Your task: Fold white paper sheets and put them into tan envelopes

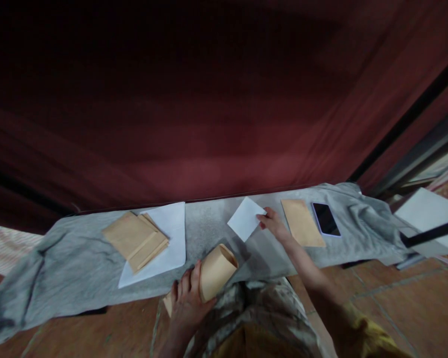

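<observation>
Out over the grey cloth, the right hand had a white card pinched by its corner, just beyond the brown paper bag the left hand gripped, long axis seemingly slanting cardward.

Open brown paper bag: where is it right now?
Head view, lower middle: the open brown paper bag is in the left hand, over the near edge of the grey cloth, below and left of the white paper slip in the right hand.

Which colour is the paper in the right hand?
The paper is white, seen in the head view.
</observation>
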`<move>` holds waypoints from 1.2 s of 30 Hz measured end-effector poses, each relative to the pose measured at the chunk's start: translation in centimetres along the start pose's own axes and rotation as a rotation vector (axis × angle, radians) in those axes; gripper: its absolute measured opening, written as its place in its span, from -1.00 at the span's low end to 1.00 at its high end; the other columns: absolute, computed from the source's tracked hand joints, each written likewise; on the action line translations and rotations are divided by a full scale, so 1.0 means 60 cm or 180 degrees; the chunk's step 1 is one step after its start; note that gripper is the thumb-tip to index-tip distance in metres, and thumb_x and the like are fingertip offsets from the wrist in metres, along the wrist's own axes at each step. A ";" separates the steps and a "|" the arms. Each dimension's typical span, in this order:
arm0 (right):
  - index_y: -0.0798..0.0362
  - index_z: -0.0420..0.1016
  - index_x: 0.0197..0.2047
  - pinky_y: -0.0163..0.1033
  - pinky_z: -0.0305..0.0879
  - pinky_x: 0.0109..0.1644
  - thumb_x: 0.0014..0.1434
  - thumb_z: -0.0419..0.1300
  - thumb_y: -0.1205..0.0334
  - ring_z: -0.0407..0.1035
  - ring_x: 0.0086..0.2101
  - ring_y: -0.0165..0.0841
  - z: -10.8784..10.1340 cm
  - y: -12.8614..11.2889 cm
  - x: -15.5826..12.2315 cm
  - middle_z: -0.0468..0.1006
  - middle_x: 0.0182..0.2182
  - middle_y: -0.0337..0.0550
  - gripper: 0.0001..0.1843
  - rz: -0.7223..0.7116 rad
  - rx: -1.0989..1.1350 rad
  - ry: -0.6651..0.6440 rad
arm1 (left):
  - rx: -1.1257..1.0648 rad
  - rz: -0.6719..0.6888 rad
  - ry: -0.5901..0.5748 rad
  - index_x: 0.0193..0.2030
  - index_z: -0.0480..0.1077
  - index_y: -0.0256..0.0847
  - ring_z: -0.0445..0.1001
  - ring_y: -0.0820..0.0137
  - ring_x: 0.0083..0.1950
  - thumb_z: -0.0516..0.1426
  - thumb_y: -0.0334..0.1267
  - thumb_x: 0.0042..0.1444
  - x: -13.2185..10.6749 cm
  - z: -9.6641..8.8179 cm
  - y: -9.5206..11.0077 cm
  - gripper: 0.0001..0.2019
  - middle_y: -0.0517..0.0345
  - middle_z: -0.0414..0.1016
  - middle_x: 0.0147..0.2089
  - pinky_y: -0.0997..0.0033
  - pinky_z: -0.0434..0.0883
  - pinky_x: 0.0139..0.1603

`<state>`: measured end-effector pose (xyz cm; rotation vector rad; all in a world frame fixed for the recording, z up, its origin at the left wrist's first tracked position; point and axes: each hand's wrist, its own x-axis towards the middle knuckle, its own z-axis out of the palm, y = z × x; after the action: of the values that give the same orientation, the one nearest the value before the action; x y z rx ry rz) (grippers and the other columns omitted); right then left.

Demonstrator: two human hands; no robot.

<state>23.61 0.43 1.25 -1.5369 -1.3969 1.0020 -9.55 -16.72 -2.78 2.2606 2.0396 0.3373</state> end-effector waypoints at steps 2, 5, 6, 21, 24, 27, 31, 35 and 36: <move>0.00 0.39 -0.20 -0.27 0.39 -0.40 0.17 0.13 -0.14 0.40 -0.49 -0.36 -0.009 -0.001 -0.024 0.48 -0.52 -0.29 -0.63 -0.0059 0.0368 0.0160 | -0.0052 -0.0005 -0.0034 0.55 -0.17 -0.14 0.30 -0.02 0.32 0.28 -0.09 0.03 0.007 -0.003 0.007 0.02 -0.17 0.33 0.30 -0.15 0.04 0.40; -0.04 0.41 -0.20 -0.22 0.44 -0.38 0.06 0.24 -0.19 0.41 -0.48 -0.35 0.005 0.003 -0.070 0.52 -0.48 -0.28 -0.59 -0.0027 0.1013 0.0240 | -0.0092 -0.0127 -0.0081 0.55 -0.17 -0.14 0.29 -0.04 0.32 0.30 -0.09 0.01 0.019 -0.004 0.016 0.05 -0.18 0.32 0.30 -0.18 0.04 0.40; -0.06 0.42 -0.23 -0.22 0.43 -0.39 0.02 0.29 -0.19 0.40 -0.50 -0.35 0.013 0.007 -0.084 0.51 -0.50 -0.30 -0.59 0.0048 0.1211 0.0255 | -0.0123 -0.0153 -0.0108 0.55 -0.19 -0.15 0.28 -0.05 0.33 0.30 -0.09 0.01 0.022 -0.004 0.017 0.06 -0.19 0.31 0.31 -0.19 0.04 0.40; -0.01 0.44 -0.26 -0.22 0.42 -0.36 -0.05 0.36 -0.23 0.40 -0.49 -0.37 0.019 0.040 -0.135 0.50 -0.52 -0.31 -0.50 0.0303 0.1652 0.0185 | -0.0191 -0.0363 -0.0272 0.56 -0.28 -0.12 0.23 -0.04 0.38 0.28 -0.02 0.02 0.032 0.003 0.024 0.09 -0.18 0.26 0.33 -0.16 -0.05 0.43; -0.01 0.44 -0.27 -0.24 0.40 -0.38 -0.03 0.34 -0.24 0.39 -0.50 -0.37 0.022 0.051 -0.137 0.49 -0.53 -0.32 -0.51 0.0311 0.1521 0.0019 | -0.0141 -0.0233 -0.0184 0.55 -0.28 -0.11 0.24 -0.03 0.37 0.30 -0.05 0.00 0.034 0.005 0.025 0.10 -0.17 0.25 0.34 -0.14 -0.06 0.44; -0.01 0.43 -0.33 -0.28 0.32 -0.46 -0.03 0.35 -0.18 0.33 -0.57 -0.41 0.024 0.065 -0.136 0.44 -0.60 -0.36 -0.58 0.0352 0.1404 -0.0093 | -0.0093 -0.0130 -0.0119 0.55 -0.27 -0.10 0.25 -0.03 0.36 0.32 -0.07 -0.01 0.035 0.009 0.024 0.11 -0.17 0.25 0.34 -0.18 -0.08 0.43; 0.01 0.48 -0.33 -0.32 0.26 -0.50 -0.04 0.35 -0.06 0.28 -0.59 -0.44 0.012 0.080 -0.133 0.42 -0.63 -0.39 -0.66 0.0392 0.1257 -0.0306 | -0.0079 -0.0105 -0.0207 0.55 -0.31 -0.10 0.23 -0.04 0.36 0.31 -0.06 0.00 0.034 0.011 0.020 0.12 -0.18 0.26 0.33 -0.19 -0.06 0.42; 0.02 0.51 -0.27 -0.31 0.29 -0.49 -0.04 0.34 -0.03 0.31 -0.59 -0.43 -0.003 0.084 -0.128 0.45 -0.61 -0.38 -0.66 0.0436 0.1192 -0.0449 | 0.0023 -0.0017 -0.0153 0.54 -0.30 -0.14 0.22 -0.04 0.37 0.31 -0.10 -0.01 0.037 0.007 0.022 0.12 -0.20 0.25 0.34 -0.20 -0.11 0.43; 0.02 0.52 -0.27 -0.32 0.29 -0.49 -0.04 0.34 -0.02 0.31 -0.59 -0.43 -0.003 0.083 -0.128 0.45 -0.61 -0.38 -0.66 0.0439 0.1180 -0.0459 | 0.0050 0.0032 -0.0120 0.54 -0.29 -0.15 0.22 -0.05 0.37 0.31 -0.11 -0.01 0.039 0.007 0.024 0.11 -0.21 0.24 0.35 -0.20 -0.11 0.43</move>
<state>25.00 -7.50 -3.07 -1.3166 -1.1308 1.3937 -7.84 -14.54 -2.61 2.2690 2.0206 0.2781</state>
